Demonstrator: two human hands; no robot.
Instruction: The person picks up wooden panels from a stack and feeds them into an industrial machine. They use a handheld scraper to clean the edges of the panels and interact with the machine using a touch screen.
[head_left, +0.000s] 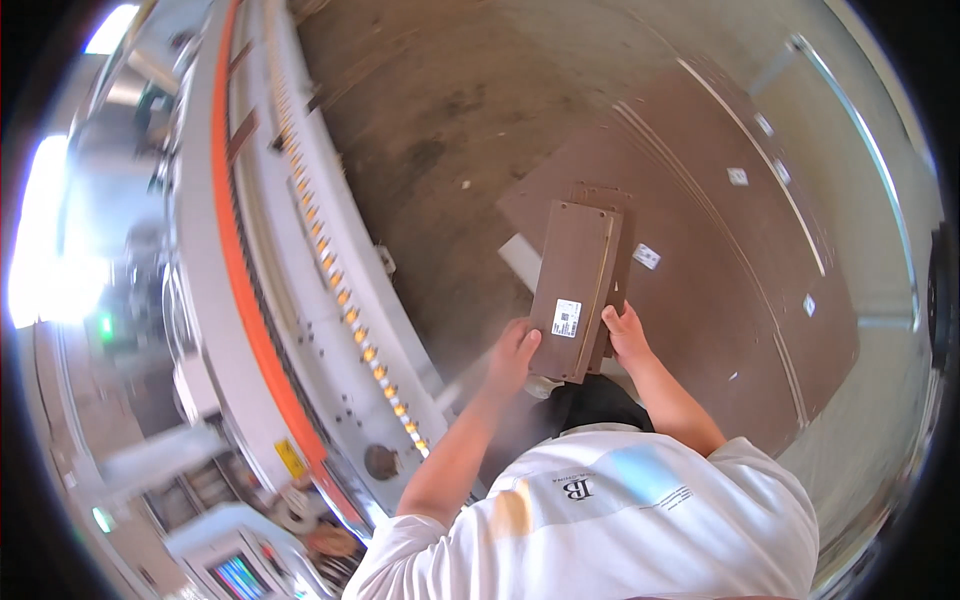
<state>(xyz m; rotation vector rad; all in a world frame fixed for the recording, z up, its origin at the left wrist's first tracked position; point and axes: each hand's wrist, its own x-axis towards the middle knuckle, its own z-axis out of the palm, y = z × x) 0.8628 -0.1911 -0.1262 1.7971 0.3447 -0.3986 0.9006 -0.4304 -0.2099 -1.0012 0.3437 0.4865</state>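
I hold a narrow, brown rectangular panel [574,250] in front of my body with both hands. Small dark holes show near its far end, and a white printed label [566,318] sticks to its near part. My left hand [513,352] grips the panel's left edge near the close end. On the opposite edge, my right hand [627,334] is closed with its thumb on top. Along the right side runs a grooved strip or second layer; whether it is a separate piece I cannot tell. My fingers underneath are hidden.
Large brown boards [700,230] lie to the right, several bearing white labels. On the left stands a long machine with an orange strip [245,280] and a row of yellow rollers [345,298]. A control screen [238,578] is at the lower left. Bare floor [420,130] lies ahead.
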